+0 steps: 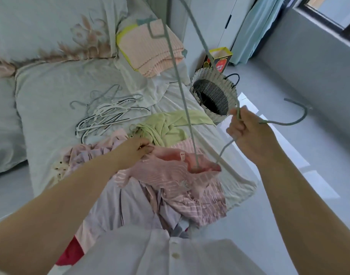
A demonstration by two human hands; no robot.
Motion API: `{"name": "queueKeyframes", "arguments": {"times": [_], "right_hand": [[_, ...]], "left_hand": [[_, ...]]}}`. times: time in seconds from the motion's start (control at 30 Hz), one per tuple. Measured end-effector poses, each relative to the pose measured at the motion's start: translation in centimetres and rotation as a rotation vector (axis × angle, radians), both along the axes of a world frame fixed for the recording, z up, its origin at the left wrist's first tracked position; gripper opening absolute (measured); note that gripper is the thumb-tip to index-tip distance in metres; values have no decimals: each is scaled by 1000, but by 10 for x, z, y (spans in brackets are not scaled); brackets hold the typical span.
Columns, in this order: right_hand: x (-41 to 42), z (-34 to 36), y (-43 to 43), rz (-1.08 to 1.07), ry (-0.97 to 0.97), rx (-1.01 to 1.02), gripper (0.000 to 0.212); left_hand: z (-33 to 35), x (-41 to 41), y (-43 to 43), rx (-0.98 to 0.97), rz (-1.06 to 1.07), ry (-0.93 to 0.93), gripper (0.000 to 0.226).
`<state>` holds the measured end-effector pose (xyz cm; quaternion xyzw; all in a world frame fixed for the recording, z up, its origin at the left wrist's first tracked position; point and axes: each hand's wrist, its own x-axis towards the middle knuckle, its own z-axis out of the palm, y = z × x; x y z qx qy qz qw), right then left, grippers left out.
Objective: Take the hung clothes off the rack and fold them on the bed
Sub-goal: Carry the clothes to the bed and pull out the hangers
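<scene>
We reach our left arm forward from the lower left, bare forearm stretched out. Our left hand [139, 149] lies knuckles up, fingertips pinching the shirt [166, 171]. Our right arm comes in from the lower right and is held higher; our right hand [247, 133] is a fist closed round the hanger [289, 122].

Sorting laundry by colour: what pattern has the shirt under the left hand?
The collared shirt is pink with thin white stripes; head view.
</scene>
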<state>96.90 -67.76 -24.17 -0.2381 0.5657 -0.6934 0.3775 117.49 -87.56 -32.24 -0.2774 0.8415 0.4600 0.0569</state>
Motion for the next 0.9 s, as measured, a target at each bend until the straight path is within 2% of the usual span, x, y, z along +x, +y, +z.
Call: {"name": "queueKeyframes", "arguments": {"times": [0.07,0.13,0.17,0.23,0.27,0.3,0.33,0.4,0.47,0.5,0.57,0.63,0.7,0.83,0.9], "right_hand": [[2,9,-24,-10,-82,-115,23],[-1,15,-46,-35,-128,-136,30],[-3,16,-56,-31,-117,-107,31],[-9,8,-75,21,-1,30,28],[-10,1,-83,68,103,146,27],[-10,-8,-91,122,233,288,25],[-8,-18,-100,184,362,436,24],[-2,-36,-121,333,535,653,21],[5,-51,-145,522,577,729,21],[7,-56,-158,593,572,740,21],[9,-67,-184,647,571,740,20],[5,-81,-208,636,577,722,18],[-3,-101,-229,584,556,707,13],[-17,-148,-255,429,472,628,8],[-22,-170,-262,373,521,626,27]], "left_hand": [[-14,1,3,30,-80,-78,26],[-31,4,-4,9,-45,-162,10],[-34,7,-11,20,13,-158,15],[-33,12,-27,48,273,-54,75],[-26,13,-39,-51,437,73,95],[-16,14,-52,-204,547,206,103],[-6,15,-64,-387,558,296,104],[0,16,-87,-717,338,318,97],[-14,14,-103,-816,118,188,82],[-23,13,-107,-769,60,79,74],[-40,14,-118,-558,12,-99,55],[-55,21,-131,-377,37,-139,36],[-67,28,-141,-289,66,-226,24],[-104,40,-159,-184,158,-325,17],[-120,44,-168,-76,309,-263,20]]}}
